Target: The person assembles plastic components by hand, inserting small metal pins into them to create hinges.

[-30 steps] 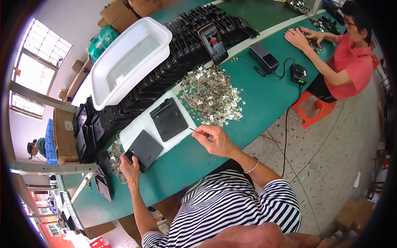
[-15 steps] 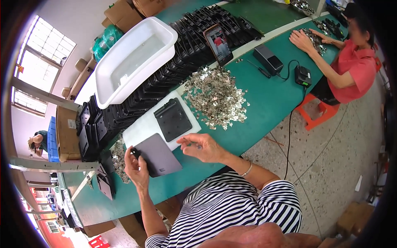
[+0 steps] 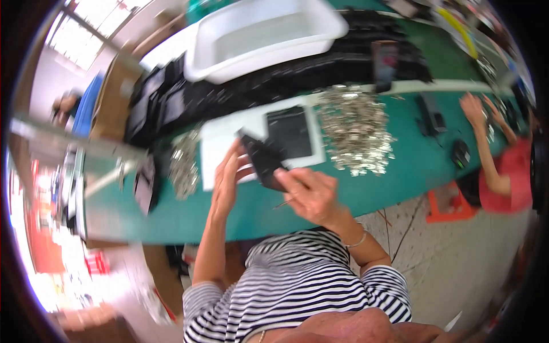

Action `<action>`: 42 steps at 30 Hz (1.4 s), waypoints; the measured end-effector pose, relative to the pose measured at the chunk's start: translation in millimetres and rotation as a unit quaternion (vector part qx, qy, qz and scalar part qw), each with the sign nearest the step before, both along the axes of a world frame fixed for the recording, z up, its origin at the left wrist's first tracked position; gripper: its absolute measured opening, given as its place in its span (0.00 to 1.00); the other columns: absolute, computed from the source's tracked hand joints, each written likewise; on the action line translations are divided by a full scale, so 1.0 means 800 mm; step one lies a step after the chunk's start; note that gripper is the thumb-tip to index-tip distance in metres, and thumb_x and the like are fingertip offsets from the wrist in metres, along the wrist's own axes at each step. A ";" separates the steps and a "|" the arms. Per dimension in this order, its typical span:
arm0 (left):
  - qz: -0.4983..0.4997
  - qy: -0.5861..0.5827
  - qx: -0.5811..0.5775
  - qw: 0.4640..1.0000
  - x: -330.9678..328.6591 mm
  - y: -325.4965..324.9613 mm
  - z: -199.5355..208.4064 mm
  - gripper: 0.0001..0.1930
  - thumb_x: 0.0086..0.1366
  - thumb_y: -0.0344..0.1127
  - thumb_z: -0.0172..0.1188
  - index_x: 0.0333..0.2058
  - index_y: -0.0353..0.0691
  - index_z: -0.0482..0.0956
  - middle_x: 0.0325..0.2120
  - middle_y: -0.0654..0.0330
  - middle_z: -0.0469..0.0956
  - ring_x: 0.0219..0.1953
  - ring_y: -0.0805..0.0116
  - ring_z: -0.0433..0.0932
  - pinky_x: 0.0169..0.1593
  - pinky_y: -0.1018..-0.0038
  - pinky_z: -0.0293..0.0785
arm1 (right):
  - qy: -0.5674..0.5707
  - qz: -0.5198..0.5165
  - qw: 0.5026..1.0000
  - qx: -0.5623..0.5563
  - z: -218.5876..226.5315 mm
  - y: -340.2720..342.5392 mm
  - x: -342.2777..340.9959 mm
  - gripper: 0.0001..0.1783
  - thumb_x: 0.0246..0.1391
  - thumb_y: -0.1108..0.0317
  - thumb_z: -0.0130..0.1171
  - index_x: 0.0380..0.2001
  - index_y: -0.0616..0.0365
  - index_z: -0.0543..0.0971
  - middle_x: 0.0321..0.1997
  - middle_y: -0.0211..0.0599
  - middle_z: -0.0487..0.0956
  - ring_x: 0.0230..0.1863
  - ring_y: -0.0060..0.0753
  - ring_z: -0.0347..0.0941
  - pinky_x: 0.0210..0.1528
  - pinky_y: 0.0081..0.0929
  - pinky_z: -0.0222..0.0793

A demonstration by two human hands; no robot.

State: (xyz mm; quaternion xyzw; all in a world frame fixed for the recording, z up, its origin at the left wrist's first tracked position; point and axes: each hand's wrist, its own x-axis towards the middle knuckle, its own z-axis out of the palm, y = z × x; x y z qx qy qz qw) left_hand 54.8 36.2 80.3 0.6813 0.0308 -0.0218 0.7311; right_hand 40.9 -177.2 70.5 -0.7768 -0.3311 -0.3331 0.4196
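Tilted above the work surface is a black plastic panel (image 3: 262, 162), blurred by motion. My left hand (image 3: 227, 177) has its fingers closed at the panel's upper left edge. My right hand (image 3: 313, 195) grips the lower right end between thumb and fingers. A thin rod-like thing (image 3: 282, 203) pokes out below my right fingers; its kind is not clear. Behind the panel, a second black panel (image 3: 294, 132) lies flat on a white pad (image 3: 216, 150). Small shiny metal pieces (image 3: 355, 130) are heaped right of the pad, and a smaller heap (image 3: 185, 166) lies to its left.
A white plastic tub (image 3: 266, 37) rests on rows of black panels (image 3: 251, 86) at the back. A phone (image 3: 385, 64) leans there. On the green table (image 3: 400, 146) sits a black box-shaped device (image 3: 432, 113). At far right, a co-worker's hands (image 3: 473, 111) are over metal pieces.
My view has turned and shifted. The panel has gone from showing its broad grey face to a steep tilt. My right hand, apart from it before, now grips its lower end.
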 end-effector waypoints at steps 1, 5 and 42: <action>-0.013 0.033 -0.073 0.997 -0.003 -0.004 0.008 0.26 0.72 0.48 0.44 0.63 0.40 0.64 0.54 0.54 0.72 0.51 0.68 0.74 0.52 0.69 0.72 | 0.005 0.038 0.999 0.003 0.000 0.003 -0.004 0.26 0.39 0.74 0.66 0.48 0.59 0.81 0.34 0.31 0.77 0.24 0.27 0.71 0.22 0.25 0.64; -0.050 0.025 -0.203 0.978 -0.008 0.009 0.002 0.25 0.72 0.46 0.47 0.61 0.36 0.64 0.51 0.58 0.73 0.49 0.72 0.74 0.53 0.71 0.71 | -0.090 0.006 0.983 -0.161 -0.005 0.023 0.006 0.28 0.37 0.73 0.66 0.49 0.56 0.81 0.36 0.30 0.76 0.24 0.23 0.70 0.22 0.23 0.62; 0.208 -0.040 0.052 0.976 0.008 0.106 -0.078 0.27 0.58 0.29 0.56 0.55 0.25 0.63 0.35 0.49 0.79 0.35 0.66 0.78 0.42 0.70 0.76 | 0.313 0.067 0.947 0.022 -0.019 0.117 0.081 0.11 0.61 0.71 0.55 0.43 0.64 0.80 0.25 0.35 0.75 0.20 0.18 0.65 0.23 0.20 0.62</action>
